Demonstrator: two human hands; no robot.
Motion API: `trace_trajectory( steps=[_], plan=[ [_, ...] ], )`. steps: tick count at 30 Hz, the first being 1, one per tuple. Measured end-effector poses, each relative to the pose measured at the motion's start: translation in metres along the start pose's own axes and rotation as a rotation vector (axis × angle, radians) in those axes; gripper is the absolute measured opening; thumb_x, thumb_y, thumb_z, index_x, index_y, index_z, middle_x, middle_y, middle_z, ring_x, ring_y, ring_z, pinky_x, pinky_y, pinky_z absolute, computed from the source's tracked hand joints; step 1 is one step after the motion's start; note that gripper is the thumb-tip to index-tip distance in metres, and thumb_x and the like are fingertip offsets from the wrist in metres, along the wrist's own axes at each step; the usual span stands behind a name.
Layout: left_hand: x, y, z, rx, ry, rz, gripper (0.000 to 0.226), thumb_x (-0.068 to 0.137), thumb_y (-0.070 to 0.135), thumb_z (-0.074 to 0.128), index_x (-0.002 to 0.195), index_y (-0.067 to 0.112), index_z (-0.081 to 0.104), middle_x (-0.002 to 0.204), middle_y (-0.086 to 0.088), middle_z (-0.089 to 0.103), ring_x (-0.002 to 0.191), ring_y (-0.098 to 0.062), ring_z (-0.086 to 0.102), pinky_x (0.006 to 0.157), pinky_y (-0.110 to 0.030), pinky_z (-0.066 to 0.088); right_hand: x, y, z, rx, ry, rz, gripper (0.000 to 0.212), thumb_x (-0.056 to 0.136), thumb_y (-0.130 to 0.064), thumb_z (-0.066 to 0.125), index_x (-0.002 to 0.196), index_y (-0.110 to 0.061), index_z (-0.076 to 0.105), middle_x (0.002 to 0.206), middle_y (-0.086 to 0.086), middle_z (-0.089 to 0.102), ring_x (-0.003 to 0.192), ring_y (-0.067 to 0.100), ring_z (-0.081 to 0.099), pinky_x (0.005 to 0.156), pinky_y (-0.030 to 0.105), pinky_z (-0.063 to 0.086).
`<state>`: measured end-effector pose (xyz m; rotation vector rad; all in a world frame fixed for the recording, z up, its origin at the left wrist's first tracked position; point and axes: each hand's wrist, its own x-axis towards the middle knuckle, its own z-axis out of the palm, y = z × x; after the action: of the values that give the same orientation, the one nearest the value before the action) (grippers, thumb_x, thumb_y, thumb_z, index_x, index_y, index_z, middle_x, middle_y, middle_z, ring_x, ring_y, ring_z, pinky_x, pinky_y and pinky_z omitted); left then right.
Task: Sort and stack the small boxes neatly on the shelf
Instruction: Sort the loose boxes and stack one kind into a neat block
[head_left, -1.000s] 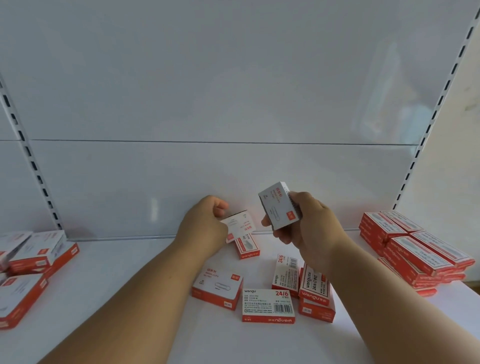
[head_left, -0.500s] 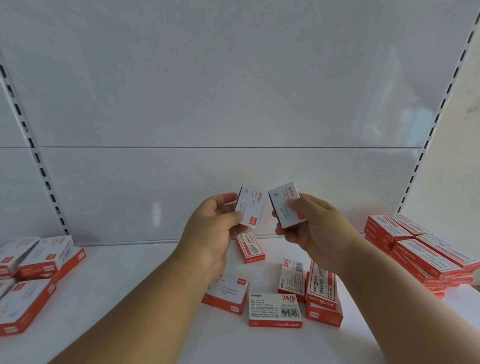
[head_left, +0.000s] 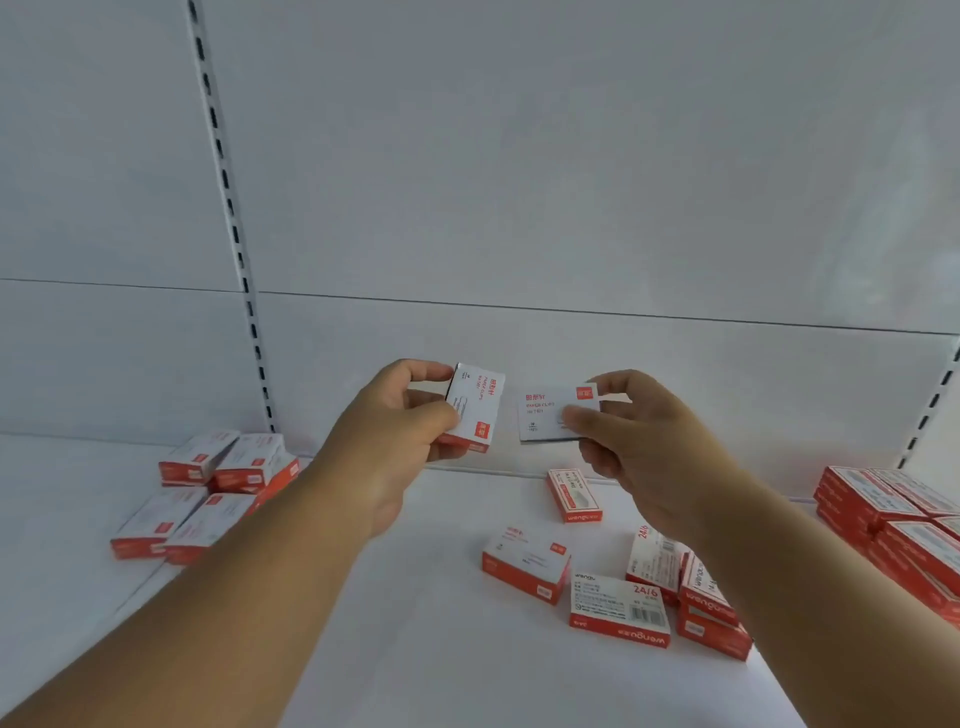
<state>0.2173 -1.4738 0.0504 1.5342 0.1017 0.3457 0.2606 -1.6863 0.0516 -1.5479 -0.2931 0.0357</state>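
Boxes first: I see my left hand (head_left: 395, 431) with its grip closed on one paper-clip box (head_left: 475, 408), held tilted above the shelf (head_left: 415, 597). My right hand (head_left: 631, 441) pinches a second box (head_left: 553, 415) just beside it, not touching. Loose boxes (head_left: 618, 587) lie below, with a left pile (head_left: 208, 493) and a stacked right group (head_left: 898, 525).

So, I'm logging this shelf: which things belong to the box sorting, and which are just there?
Job:
left hand with box
right hand with box
loose boxes
left pile
right stack

Just there:
back panel
slotted upright
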Motion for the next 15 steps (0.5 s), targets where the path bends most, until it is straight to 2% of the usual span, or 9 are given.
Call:
trace_trajectory(
  steps=[4,7,10,12,15],
  plan=[
    [-0.005,0.013,-0.074,0.067,0.094,0.013,0.032,0.085,-0.01,0.057,0.104,0.015,0.066,0.092,-0.013,0.074,0.068,-0.024,0.074,0.057,-0.026,0.056,0.01,-0.013,0.072,-0.064,-0.109,-0.014,0.014,0.086,-0.011,0.07,0.099,-0.013,0.065,0.074,0.009,0.07,0.053,0.014,0.05,0.049,0.025,0.039],
    [0.002,0.016,-0.133,0.172,0.156,-0.033,0.028,0.086,-0.005,0.06,0.102,0.017,0.066,0.092,-0.011,0.075,0.071,-0.025,0.075,0.064,-0.035,0.06,0.02,-0.012,0.143,-0.153,-0.139,0.017,0.01,0.087,-0.013,0.068,0.095,-0.018,0.072,0.071,0.005,0.068,0.054,0.015,0.05,0.052,0.027,0.039],
    [0.006,0.014,-0.19,0.294,0.163,-0.083,0.023,0.087,-0.002,0.063,0.098,0.018,0.068,0.086,-0.008,0.077,0.071,-0.024,0.075,0.074,-0.046,0.061,0.026,-0.008,0.207,-0.253,-0.184,0.081,0.007,0.088,-0.016,0.066,0.092,-0.012,0.07,0.076,0.011,0.069,0.057,0.018,0.049,0.056,0.031,0.039],
    [0.003,0.009,-0.222,0.361,0.167,-0.094,0.021,0.086,-0.001,0.064,0.095,0.017,0.068,0.088,-0.006,0.076,0.071,-0.021,0.075,0.071,-0.043,0.062,0.026,-0.001,0.237,-0.307,-0.231,0.127,0.012,0.088,-0.019,0.067,0.086,-0.008,0.066,0.075,0.015,0.07,0.058,0.019,0.05,0.056,0.031,0.04],
    [-0.005,-0.003,-0.252,0.433,0.131,-0.102,0.021,0.084,-0.001,0.066,0.093,0.017,0.069,0.089,-0.005,0.074,0.065,-0.016,0.074,0.058,-0.032,0.06,0.019,0.014,0.267,-0.406,-0.287,0.175,0.017,0.088,-0.024,0.07,0.087,-0.008,0.064,0.078,0.014,0.075,0.055,0.018,0.055,0.051,0.027,0.045]
  ],
)
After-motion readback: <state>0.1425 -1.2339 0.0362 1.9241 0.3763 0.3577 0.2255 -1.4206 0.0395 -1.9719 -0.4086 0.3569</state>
